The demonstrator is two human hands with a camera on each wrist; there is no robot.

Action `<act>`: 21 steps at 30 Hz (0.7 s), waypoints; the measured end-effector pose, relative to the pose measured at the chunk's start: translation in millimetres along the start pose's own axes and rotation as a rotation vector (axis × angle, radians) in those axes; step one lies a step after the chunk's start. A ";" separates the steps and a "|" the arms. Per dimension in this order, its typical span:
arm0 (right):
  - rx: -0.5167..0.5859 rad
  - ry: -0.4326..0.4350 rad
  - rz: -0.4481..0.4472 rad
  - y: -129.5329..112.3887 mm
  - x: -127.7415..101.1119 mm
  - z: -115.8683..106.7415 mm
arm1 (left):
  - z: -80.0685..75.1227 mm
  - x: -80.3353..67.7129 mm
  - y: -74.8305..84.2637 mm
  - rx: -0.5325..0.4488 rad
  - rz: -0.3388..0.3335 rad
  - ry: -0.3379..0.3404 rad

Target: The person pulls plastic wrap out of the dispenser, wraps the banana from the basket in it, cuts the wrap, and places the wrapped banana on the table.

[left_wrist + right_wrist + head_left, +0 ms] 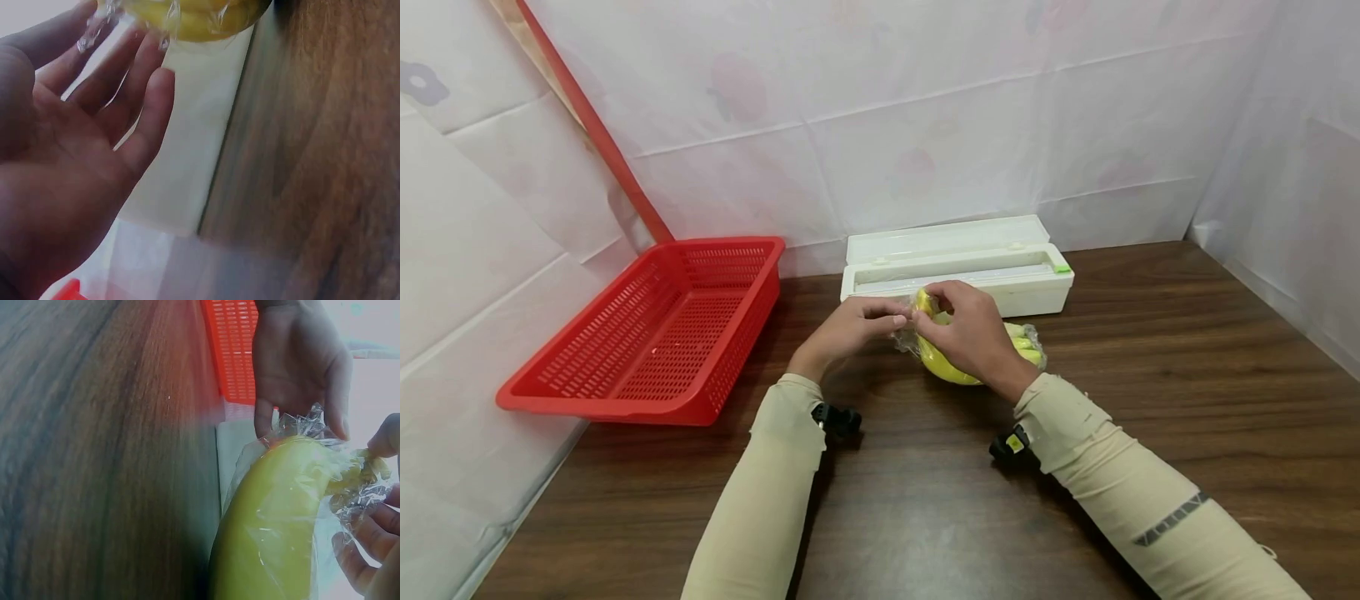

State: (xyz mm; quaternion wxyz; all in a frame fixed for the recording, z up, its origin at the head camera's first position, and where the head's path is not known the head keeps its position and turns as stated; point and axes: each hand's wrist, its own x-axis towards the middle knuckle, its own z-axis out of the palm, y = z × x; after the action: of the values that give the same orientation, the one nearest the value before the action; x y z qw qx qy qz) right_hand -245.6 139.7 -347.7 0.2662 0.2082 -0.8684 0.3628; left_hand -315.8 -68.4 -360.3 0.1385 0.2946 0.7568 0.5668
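A bunch of yellow bananas (951, 364) wrapped in clear plastic wrap (306, 425) is over the table in front of a white box. My right hand (966, 329) grips the stem end, its thumb and fingers bent round the wrapped stem (359, 472). To the left, my left hand (856, 329) pinches the loose film at the bananas' left end between thumb and fingertips. The left wrist view shows that hand (81, 156) with its palm turned to the camera and its outer fingers only slightly bent. Its thumb tip is partly cut off there.
Behind the hands stands an open white wrap dispenser box (1030, 293), its lid (947, 239) raised and a roll inside. A red plastic basket (730, 375) sits at the left on the brown wooden table (1187, 400). White patterned sheeting (925, 125) lines the back and sides.
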 end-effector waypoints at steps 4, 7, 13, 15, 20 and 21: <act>0.009 -0.013 -0.006 0.3 -0.2 -0.1 | -0.6 0.5 -3.7 -0.053 0.007 -0.019; 0.008 -0.017 -0.002 0.0 -0.2 -1.7 | 0.9 2.1 -2.6 -0.041 0.025 -0.013; 0.019 -0.017 0.015 -0.5 0.1 -3.5 | 5.0 3.6 2.0 -0.052 0.022 -0.012; 0.018 -0.018 0.017 -0.3 0.1 -2.9 | 6.4 3.9 2.5 -0.077 0.005 -0.015; 0.010 -0.019 0.021 0.9 0.4 -2.2 | 7.5 3.7 1.4 -0.206 -0.061 -0.017; 0.007 -0.021 0.023 1.1 0.5 -2.2 | 7.5 3.4 1.3 -0.241 -0.076 -0.019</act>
State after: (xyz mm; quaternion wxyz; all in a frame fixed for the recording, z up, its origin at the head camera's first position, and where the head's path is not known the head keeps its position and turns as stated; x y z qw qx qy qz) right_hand -245.9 142.0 -346.7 0.2522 0.2030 -0.8722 0.3666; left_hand -314.0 -60.3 -361.1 0.2017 0.2522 0.6924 0.6453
